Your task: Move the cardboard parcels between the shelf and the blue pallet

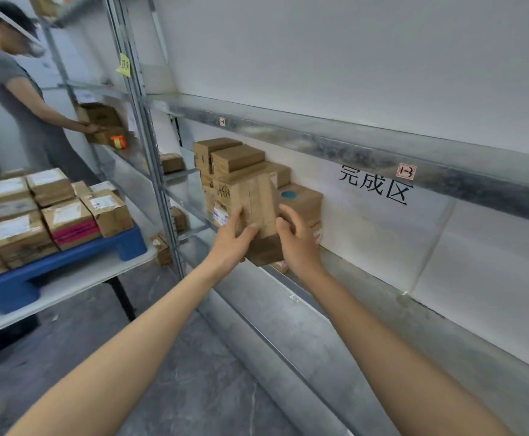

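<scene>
A taped cardboard parcel (258, 212) is tilted at the front edge of the metal shelf (367, 287). My left hand (233, 239) grips its left side and my right hand (296, 239) grips its right side. Behind it a stack of several parcels (228, 162) stands on the shelf, and one to the right carries a blue round sticker (288, 194). At the left, the blue pallet (68, 262) lies on a white table and carries several labelled parcels (65, 215).
Another person (15, 89) at the far left holds a box at the neighbouring shelf bay. A shelf upright (150, 146) stands between the bays. A white sign with black characters (376, 187) hangs on the wall behind the shelf. Grey floor lies below.
</scene>
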